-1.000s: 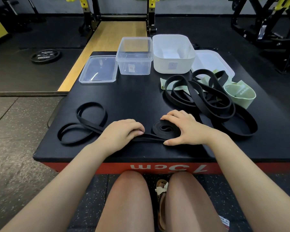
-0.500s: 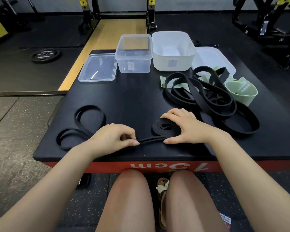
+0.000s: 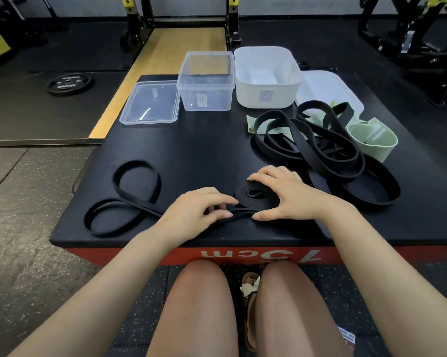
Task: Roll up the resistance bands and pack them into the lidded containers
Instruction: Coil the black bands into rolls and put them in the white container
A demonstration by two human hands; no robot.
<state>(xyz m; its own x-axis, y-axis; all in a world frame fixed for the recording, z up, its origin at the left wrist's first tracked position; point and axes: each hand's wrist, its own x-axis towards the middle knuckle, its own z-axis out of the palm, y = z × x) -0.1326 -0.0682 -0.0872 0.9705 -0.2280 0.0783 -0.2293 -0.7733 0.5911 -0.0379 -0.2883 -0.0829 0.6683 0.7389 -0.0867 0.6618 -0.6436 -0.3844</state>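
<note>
A black resistance band (image 3: 255,195) lies partly rolled into a flat coil near the front edge of the black box top (image 3: 204,145). My right hand (image 3: 284,194) curls around the coil's right side. My left hand (image 3: 196,210) pinches the band's straight run just left of the coil. Its loose tail (image 3: 129,194) loops away to the left. A heap of black bands (image 3: 320,148) lies at the right with pale green bands (image 3: 371,136) among them. An open clear container (image 3: 207,81) and an open white container (image 3: 267,76) stand at the back.
A clear lid (image 3: 150,103) lies left of the clear container, a white lid (image 3: 330,90) right of the white one. The box's red front edge (image 3: 243,255) is just above my knees. A weight plate (image 3: 69,82) lies on the floor at left, rack frames behind.
My left hand slid back toward the coil along the band. The coil under my right hand has grown slightly and the loose loops have shifted.
</note>
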